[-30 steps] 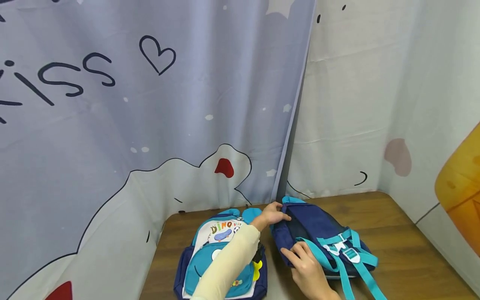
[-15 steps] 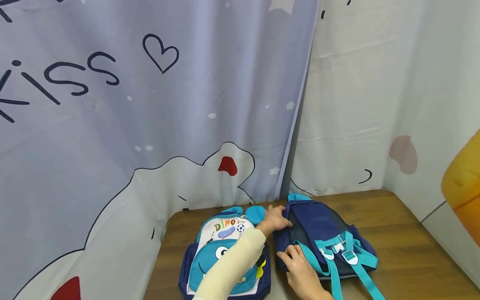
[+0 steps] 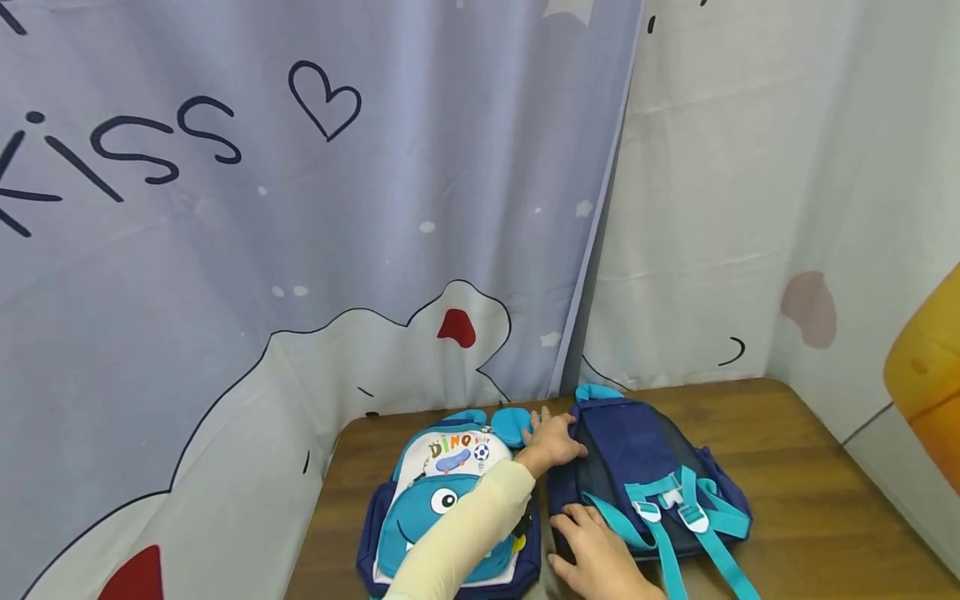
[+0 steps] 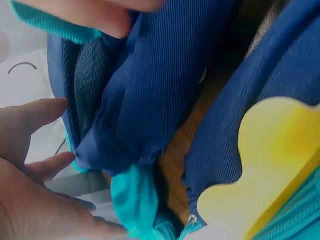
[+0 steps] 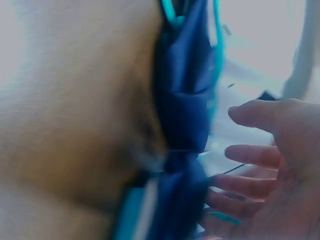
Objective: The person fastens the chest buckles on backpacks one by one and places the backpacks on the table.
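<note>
Lying with its straps up, a navy backpack (image 3: 626,437) with turquoise straps (image 3: 675,492) and white buckles is on the right of the table. My left hand (image 3: 553,442) has its fingers spread at the bag's upper left edge; the left wrist view shows thumb and fingers apart beside the navy fabric (image 4: 155,75). At the lower left edge of the same bag is my right hand (image 3: 603,557), its fingers loosely bent. The right wrist view shows the right hand's fingers (image 5: 250,187) apart, with nothing between them. Beneath my left forearm lies a dinosaur backpack (image 3: 423,517), partly hidden by the sleeve.
Both bags lie side by side on a brown wooden table (image 3: 810,467). A printed curtain (image 3: 375,208) hangs right behind the table's back edge. Yellow scalloped trim (image 4: 270,135) sticks out from the dinosaur bag's side, and loose turquoise strap ends trail toward the front.
My left hand has spread its fingers at the bag's edge. My right hand has shifted slightly down and left, with its fingers looser. The strapped bag lies a little flatter.
</note>
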The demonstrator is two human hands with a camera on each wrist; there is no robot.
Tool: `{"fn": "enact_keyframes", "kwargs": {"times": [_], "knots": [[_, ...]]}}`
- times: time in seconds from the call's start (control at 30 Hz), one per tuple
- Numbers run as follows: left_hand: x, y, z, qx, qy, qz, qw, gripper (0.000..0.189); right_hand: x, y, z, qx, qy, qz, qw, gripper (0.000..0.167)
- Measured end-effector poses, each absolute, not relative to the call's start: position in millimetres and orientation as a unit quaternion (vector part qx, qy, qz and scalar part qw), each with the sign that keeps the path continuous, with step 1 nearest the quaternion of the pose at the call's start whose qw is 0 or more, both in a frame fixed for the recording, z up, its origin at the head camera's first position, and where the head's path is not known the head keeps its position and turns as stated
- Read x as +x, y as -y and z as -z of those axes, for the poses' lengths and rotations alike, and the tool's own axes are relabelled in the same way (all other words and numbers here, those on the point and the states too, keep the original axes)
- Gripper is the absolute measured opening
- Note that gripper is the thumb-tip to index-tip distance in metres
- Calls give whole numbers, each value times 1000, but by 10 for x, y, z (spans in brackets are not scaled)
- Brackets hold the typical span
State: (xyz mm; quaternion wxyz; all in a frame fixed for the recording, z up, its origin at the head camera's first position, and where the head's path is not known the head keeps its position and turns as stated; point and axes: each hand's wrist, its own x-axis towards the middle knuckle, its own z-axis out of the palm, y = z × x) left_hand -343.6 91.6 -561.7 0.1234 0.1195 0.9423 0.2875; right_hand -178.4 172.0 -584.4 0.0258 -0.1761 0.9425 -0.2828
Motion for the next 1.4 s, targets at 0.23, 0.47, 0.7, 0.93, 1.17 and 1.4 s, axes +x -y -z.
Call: {"fn": "enact_keyframes", "kwargs": {"times": [0.23,0.47,0.7,0.93,1.17,1.4], "knots": [[-3361,-966,5542,138,-940,-287,123,61,-1728,-1733,5559,-235,-939,249,-31,34],[-3249,-1048,5363,167,-941,-281,94,56,-1755,-2015,5416,-278,-927,215,-127,24],[-3145,-1080,5293,185,-940,-274,89,57,-1811,-2472,5353,-288,-922,191,-172,23],[-3036,-1088,5358,200,-939,-267,86,58,-1860,-2868,5359,-274,-927,133,-219,32],[-2982,-1099,5345,204,-925,-308,87,56,-1908,-3212,5279,-216,-955,118,-167,39],[-2943,-1175,5354,207,-921,-314,97,55,-1950,-3405,5316,-175,-966,149,-120,51]]}}
